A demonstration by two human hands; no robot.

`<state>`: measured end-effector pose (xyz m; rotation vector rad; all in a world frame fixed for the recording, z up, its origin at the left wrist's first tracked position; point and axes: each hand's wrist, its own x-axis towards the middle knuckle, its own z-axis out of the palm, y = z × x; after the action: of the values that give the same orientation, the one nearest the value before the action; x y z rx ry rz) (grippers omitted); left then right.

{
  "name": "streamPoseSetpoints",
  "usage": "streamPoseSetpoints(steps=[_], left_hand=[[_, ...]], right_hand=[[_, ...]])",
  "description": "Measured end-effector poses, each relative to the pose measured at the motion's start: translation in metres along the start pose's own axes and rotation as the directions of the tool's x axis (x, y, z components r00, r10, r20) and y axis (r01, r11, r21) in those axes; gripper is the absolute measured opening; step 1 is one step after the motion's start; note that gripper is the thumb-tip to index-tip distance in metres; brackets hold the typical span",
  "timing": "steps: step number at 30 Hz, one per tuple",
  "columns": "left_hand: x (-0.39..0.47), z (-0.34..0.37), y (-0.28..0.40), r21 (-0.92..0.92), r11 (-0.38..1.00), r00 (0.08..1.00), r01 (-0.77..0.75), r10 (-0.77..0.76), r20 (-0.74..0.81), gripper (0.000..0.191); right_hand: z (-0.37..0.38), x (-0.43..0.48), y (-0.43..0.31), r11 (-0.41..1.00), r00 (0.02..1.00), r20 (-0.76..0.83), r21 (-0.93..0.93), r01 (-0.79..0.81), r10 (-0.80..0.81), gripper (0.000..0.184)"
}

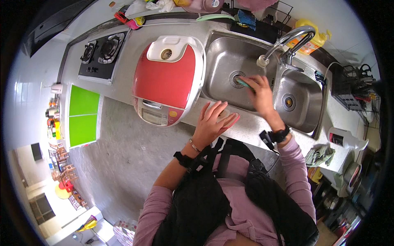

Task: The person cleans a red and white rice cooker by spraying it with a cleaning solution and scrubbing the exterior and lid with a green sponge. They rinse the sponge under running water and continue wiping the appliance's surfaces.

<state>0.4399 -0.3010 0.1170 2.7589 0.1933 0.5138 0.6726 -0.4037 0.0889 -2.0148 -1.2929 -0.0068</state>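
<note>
My right hand pinches a thin green scouring pad above the large basin of a stainless-steel sink. The hand is slightly blurred. At the front edge of the counter, my left hand holds a small white piece with a red rim; my fingers hide much of it. Left of the sink stands a red and white rice cooker, its lid down and a round opening visible in the lid's white recess. A chrome faucet arches over the basin near my right hand.
A smaller basin lies on the right, with a white bottle and a checked cloth beyond it. A yellow jug stands behind the faucet. Farther left is a two-burner gas hob. A black utensil rack borders the right side.
</note>
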Motion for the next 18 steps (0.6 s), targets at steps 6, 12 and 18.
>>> streamPoseSetpoints(steps=[6, 12, 18], left_hand=[[-0.035, -0.037, -0.028, -0.012, 0.995, 0.952, -0.095, 0.087, -0.292, 0.049], [-0.018, -0.07, -0.044, -0.554, 0.82, 0.964, 0.143, -0.242, -0.108, 0.031], [0.05, -0.109, -0.097, -0.355, 0.935, 0.998, 0.017, 0.008, 0.069, 0.028]], right_hand=[[0.088, 0.026, -0.091, 0.84, 0.861, -0.051, 0.197, 0.506, -0.506, 0.065], [0.123, 0.064, -0.085, 0.937, 0.986, -0.161, 0.339, 0.087, -0.033, 0.05], [0.114, 0.029, -0.101, 0.817, 0.96, -0.259, 0.528, 0.231, -0.105, 0.042]])
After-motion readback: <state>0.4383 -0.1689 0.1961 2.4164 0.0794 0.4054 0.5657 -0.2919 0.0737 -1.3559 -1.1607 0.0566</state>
